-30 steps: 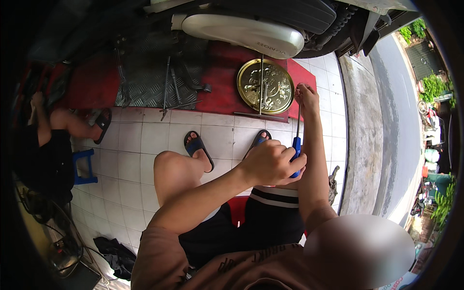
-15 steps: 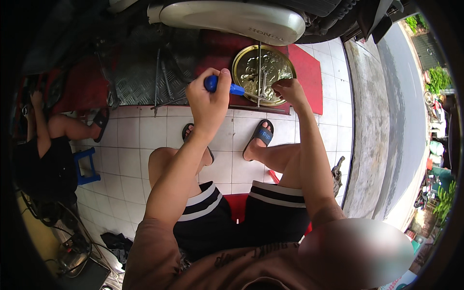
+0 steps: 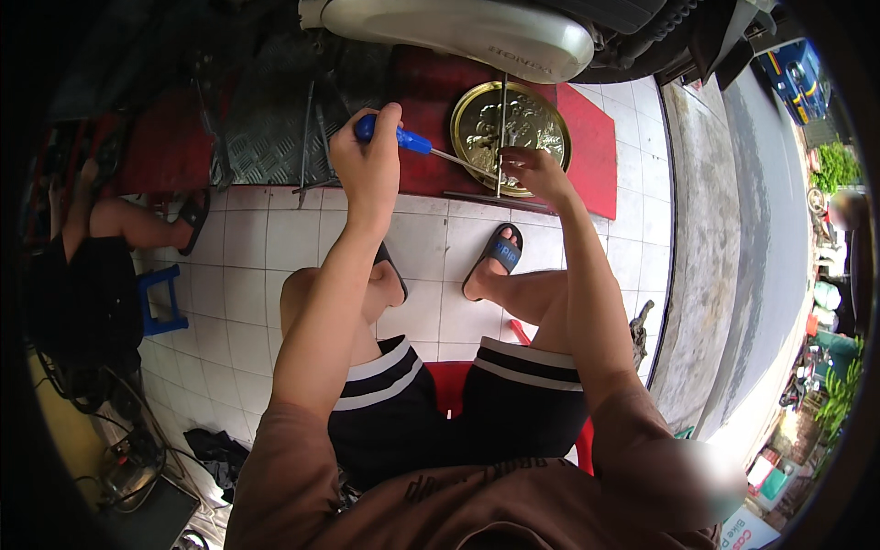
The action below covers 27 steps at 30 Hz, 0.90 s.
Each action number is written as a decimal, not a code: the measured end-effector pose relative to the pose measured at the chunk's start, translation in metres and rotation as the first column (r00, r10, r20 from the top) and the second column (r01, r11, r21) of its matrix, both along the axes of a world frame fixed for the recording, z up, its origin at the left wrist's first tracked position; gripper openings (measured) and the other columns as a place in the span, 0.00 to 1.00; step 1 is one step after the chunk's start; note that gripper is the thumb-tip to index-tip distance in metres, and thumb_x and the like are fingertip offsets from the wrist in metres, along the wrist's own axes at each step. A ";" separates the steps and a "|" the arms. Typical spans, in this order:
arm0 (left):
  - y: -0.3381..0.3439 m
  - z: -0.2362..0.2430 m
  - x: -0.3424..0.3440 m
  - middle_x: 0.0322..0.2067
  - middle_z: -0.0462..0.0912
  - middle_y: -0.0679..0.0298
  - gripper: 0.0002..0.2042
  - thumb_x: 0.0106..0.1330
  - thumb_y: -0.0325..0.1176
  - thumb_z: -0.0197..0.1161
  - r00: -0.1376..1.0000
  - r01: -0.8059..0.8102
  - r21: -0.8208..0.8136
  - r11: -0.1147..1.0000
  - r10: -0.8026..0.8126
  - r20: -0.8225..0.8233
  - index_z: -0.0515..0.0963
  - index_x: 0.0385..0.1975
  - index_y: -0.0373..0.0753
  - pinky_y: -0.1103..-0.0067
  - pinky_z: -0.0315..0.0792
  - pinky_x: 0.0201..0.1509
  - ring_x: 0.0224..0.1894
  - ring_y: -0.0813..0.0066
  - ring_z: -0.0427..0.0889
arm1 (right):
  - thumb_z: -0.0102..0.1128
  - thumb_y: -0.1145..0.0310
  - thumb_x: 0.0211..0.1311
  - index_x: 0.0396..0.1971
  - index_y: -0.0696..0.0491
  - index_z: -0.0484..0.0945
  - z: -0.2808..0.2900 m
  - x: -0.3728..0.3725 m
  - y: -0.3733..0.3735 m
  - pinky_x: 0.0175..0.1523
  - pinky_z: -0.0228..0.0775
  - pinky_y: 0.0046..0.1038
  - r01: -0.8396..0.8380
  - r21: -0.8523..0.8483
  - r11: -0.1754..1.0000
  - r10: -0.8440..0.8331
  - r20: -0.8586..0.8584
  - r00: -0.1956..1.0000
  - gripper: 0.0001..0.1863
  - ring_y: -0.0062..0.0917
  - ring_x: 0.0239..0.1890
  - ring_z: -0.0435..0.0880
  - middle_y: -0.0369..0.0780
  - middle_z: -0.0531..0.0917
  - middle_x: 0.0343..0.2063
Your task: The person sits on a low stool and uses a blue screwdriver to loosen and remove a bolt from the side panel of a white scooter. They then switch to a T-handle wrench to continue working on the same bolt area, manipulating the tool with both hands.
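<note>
My left hand [image 3: 367, 170] is closed round the blue handle of a screwdriver [image 3: 394, 135], thumb along its top. The metal shaft slants down to the right, and its tip reaches a thin upright metal rod [image 3: 503, 119] over the tray's near edge. Next to that tip, my right hand [image 3: 539, 176] has its fingers curled together; whatever they pinch is too small to make out. Beneath them lies a round gold tray [image 3: 465, 105] with a raised pattern and some shiny metal parts on it.
A motorcycle with a silver cover [image 3: 458, 32] stands over the red and metal-plate lift [image 3: 591, 151]. Long metal rods [image 3: 307, 137] lie left of the tray. Another person [image 3: 87, 284] sits at far left by a blue stool [image 3: 163, 300]. A road [image 3: 761, 229] runs along the right.
My left hand has drawn left with the screwdriver, showing more of its shaft. My right fingers have shifted left across the tray to the rod. A blue vehicle now shows on the road.
</note>
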<state>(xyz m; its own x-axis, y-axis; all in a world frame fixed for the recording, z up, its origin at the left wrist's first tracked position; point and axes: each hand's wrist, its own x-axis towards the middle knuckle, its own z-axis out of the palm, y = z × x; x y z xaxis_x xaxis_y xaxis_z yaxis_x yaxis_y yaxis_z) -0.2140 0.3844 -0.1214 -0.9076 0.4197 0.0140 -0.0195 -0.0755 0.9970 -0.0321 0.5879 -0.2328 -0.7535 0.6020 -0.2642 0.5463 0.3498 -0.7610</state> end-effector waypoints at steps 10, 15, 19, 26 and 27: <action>0.004 -0.012 0.010 0.18 0.72 0.71 0.07 0.64 0.34 0.61 0.966 0.256 -0.036 0.966 -0.256 -0.019 0.78 0.34 0.37 0.87 0.57 0.19 0.16 0.88 0.66 | 0.52 0.48 0.69 0.43 0.58 0.81 0.042 -0.012 -0.021 0.42 0.77 0.29 0.206 -0.675 0.709 -0.252 0.030 0.967 0.25 0.24 0.37 0.85 0.42 0.86 0.34; 0.031 -0.046 0.069 0.36 0.81 0.46 0.18 0.58 0.28 0.64 0.577 0.520 -0.415 0.747 -0.665 -0.474 0.69 0.48 0.32 0.66 0.77 0.36 0.35 0.50 0.83 | 0.50 0.53 0.70 0.42 0.58 0.78 0.028 -0.008 -0.015 0.31 0.72 0.28 0.256 -0.775 0.578 -0.426 -0.019 0.904 0.21 0.22 0.25 0.78 0.37 0.81 0.28; 0.041 -0.077 0.106 0.37 0.78 0.42 0.31 0.53 0.31 0.68 0.532 0.573 -0.593 0.566 -0.807 -0.256 0.60 0.55 0.28 0.64 0.77 0.45 0.41 0.46 0.81 | 0.51 0.62 0.68 0.38 0.59 0.80 0.007 0.008 0.009 0.25 0.68 0.23 0.338 -0.288 0.896 -0.337 0.057 0.940 0.16 0.19 0.20 0.74 0.36 0.79 0.22; 0.063 -0.126 0.130 0.52 0.67 0.50 0.26 0.52 0.30 0.63 0.519 0.226 -0.919 0.322 -0.839 -0.166 0.70 0.55 0.42 0.61 0.67 0.56 0.56 0.53 0.68 | 0.53 0.63 0.61 0.26 0.57 0.82 -0.052 0.032 0.087 0.32 0.76 0.33 -0.055 0.376 0.925 -0.141 0.473 0.870 0.14 0.30 0.28 0.85 0.44 0.82 0.21; 0.062 -0.133 0.128 0.52 0.68 0.52 0.25 0.53 0.30 0.63 0.522 0.213 -0.921 0.326 -0.835 -0.175 0.71 0.54 0.43 0.62 0.67 0.56 0.56 0.54 0.68 | 0.54 0.61 0.59 0.25 0.56 0.82 -0.055 0.023 0.086 0.36 0.78 0.38 -0.175 0.496 0.850 -0.096 0.474 0.875 0.14 0.37 0.32 0.87 0.48 0.84 0.23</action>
